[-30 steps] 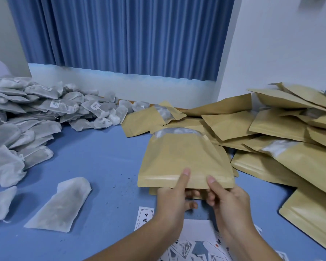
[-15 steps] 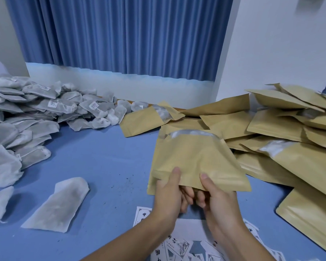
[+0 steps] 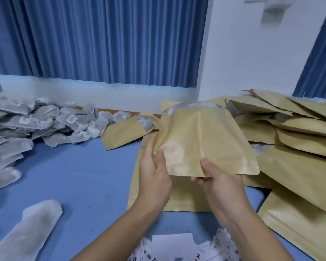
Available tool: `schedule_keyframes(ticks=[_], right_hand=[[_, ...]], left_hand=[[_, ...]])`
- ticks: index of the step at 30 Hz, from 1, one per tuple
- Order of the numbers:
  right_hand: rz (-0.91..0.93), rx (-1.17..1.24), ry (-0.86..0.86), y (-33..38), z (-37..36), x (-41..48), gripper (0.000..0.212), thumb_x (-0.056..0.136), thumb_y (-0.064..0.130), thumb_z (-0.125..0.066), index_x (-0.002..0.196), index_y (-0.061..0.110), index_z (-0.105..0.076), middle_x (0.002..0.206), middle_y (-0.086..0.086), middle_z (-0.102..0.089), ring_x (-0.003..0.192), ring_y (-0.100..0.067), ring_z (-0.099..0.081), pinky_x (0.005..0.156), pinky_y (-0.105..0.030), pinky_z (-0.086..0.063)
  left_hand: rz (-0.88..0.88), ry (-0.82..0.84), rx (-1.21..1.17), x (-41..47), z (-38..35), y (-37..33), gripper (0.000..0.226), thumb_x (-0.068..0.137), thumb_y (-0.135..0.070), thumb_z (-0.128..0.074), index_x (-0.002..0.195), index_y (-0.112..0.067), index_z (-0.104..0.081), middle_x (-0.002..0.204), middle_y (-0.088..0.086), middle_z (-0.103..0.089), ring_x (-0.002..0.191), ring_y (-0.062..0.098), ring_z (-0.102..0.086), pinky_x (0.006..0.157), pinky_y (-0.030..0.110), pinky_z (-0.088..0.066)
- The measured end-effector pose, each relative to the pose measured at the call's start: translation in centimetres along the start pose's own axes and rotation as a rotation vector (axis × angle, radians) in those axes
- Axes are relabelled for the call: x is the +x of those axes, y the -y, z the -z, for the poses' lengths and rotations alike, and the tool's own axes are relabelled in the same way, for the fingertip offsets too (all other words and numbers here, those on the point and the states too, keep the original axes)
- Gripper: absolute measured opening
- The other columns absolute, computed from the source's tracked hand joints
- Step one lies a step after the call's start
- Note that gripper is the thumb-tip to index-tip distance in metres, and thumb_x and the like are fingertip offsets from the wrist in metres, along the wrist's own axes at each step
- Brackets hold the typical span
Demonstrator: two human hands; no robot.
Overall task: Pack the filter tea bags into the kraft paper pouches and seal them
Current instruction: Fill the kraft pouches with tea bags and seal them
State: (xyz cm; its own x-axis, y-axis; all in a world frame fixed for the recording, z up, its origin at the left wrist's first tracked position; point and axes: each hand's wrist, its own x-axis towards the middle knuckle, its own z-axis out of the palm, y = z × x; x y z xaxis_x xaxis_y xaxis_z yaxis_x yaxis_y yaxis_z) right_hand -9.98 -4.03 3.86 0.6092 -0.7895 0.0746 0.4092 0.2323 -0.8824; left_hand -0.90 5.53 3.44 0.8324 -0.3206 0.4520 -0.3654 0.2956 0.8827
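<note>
I hold a kraft paper pouch (image 3: 201, 140) up in the middle of the view, its silvery mouth pointing away from me. My left hand (image 3: 154, 172) grips its left side, thumb on the front. My right hand (image 3: 220, 183) pinches its bottom edge, thumb on top. A second pouch (image 3: 169, 193) lies flat on the blue table under them. One white filter tea bag (image 3: 30, 230) lies alone at the near left. A big heap of tea bags (image 3: 32, 125) covers the far left.
A large stack of kraft pouches (image 3: 294, 140) fills the right side. Another pouch (image 3: 124, 132) lies beyond the held one. Printed white labels (image 3: 179, 247) sit at the near edge. Blue table (image 3: 79, 176), blue curtain and white wall behind.
Both hands have lifted the pouch higher and tilted it up. My left hand slid from the bottom edge to the left side. A second pouch now shows beneath.
</note>
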Motion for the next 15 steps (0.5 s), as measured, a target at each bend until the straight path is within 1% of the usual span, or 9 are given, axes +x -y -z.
schedule_keyframes(ticks=[3,5,7,9,11,12,13,14,15], right_hand=[[0.080,0.061,-0.044,2.8,0.8,2.4,0.012,0.094,0.005,-0.064,0.090,0.006,-0.076,0.099,-0.009,-0.077,0.074,-0.024,-0.072,0.056,-0.029,-0.055],[0.142,0.048,-0.086,4.8,1.4,4.5,0.011,0.094,0.009,-0.065,0.102,0.006,-0.073,0.102,-0.009,-0.076,0.080,-0.024,-0.073,0.055,-0.030,-0.054],[0.157,-0.006,-0.123,6.4,2.1,6.7,0.017,0.094,0.015,-0.066,0.108,0.004,-0.069,0.099,-0.006,-0.076,0.072,-0.020,-0.071,0.048,-0.026,-0.049],[0.158,0.019,-0.167,7.6,2.7,8.8,0.015,0.096,0.016,-0.064,0.104,0.003,-0.066,0.087,-0.002,-0.073,0.058,-0.016,-0.065,0.043,-0.023,-0.043],[0.147,0.078,-0.236,8.3,3.5,10.7,0.012,0.098,0.012,-0.062,0.098,0.001,-0.063,0.082,-0.005,-0.068,0.052,-0.012,-0.061,0.045,-0.023,-0.045],[0.123,0.085,-0.260,8.4,3.8,11.5,0.012,0.098,0.012,-0.061,0.100,0.000,-0.062,0.087,-0.008,-0.067,0.052,-0.011,-0.062,0.048,-0.026,-0.046],[0.087,0.087,-0.275,8.4,4.2,12.2,0.014,0.098,0.011,-0.061,0.105,-0.001,-0.061,0.094,-0.010,-0.066,0.055,-0.010,-0.065,0.053,-0.027,-0.045],[0.053,0.104,-0.290,8.3,4.5,12.8,0.018,0.098,0.009,-0.061,0.112,-0.002,-0.059,0.101,-0.012,-0.066,0.058,-0.011,-0.068,0.054,-0.028,-0.044],[0.038,0.147,-0.307,8.2,4.7,13.4,0.023,0.097,0.004,-0.061,0.117,-0.007,-0.057,0.106,-0.014,-0.064,0.059,-0.012,-0.070,0.053,-0.030,-0.048]], left_hand=[[-0.106,0.066,-0.023,2.6,-3.7,-1.7,0.041,0.109,-0.015,-0.036,0.149,-0.019,-0.042,0.137,-0.017,-0.056,0.125,-0.008,-0.051,0.103,0.013,-0.042],[-0.162,0.135,-0.032,4.8,-6.6,-2.4,0.042,0.109,-0.013,-0.036,0.151,-0.016,-0.039,0.134,-0.025,-0.051,0.122,-0.017,-0.047,0.099,0.005,-0.038],[-0.150,0.244,-0.049,7.3,-9.9,-2.6,0.044,0.109,-0.014,-0.036,0.152,-0.018,-0.034,0.138,-0.017,-0.051,0.128,-0.007,-0.049,0.108,0.016,-0.039],[0.000,0.326,-0.085,9.9,-13.0,-2.6,0.044,0.107,-0.018,-0.043,0.150,-0.020,-0.037,0.138,0.001,-0.059,0.128,0.017,-0.057,0.109,0.040,-0.046],[0.181,0.342,-0.097,11.2,-15.6,-2.1,0.028,0.102,-0.020,-0.052,0.129,-0.012,-0.057,0.117,0.012,-0.071,0.107,0.029,-0.069,0.087,0.045,-0.059],[0.278,0.330,-0.099,11.3,-16.5,-1.7,0.017,0.099,-0.021,-0.057,0.109,-0.009,-0.063,0.100,0.014,-0.074,0.088,0.029,-0.073,0.068,0.039,-0.061],[0.383,0.306,-0.108,11.3,-17.1,-1.0,0.014,0.097,-0.022,-0.061,0.091,-0.009,-0.063,0.080,0.012,-0.073,0.065,0.025,-0.070,0.051,0.031,-0.055],[0.474,0.269,-0.140,11.3,-17.7,-0.4,0.019,0.095,-0.022,-0.064,0.082,-0.010,-0.058,0.063,0.007,-0.066,0.048,0.020,-0.059,0.043,0.025,-0.045],[0.535,0.240,-0.187,11.4,-18.1,0.1,0.022,0.095,-0.019,-0.066,0.079,-0.010,-0.054,0.054,0.004,-0.058,0.040,0.016,-0.050,0.040,0.022,-0.040]])
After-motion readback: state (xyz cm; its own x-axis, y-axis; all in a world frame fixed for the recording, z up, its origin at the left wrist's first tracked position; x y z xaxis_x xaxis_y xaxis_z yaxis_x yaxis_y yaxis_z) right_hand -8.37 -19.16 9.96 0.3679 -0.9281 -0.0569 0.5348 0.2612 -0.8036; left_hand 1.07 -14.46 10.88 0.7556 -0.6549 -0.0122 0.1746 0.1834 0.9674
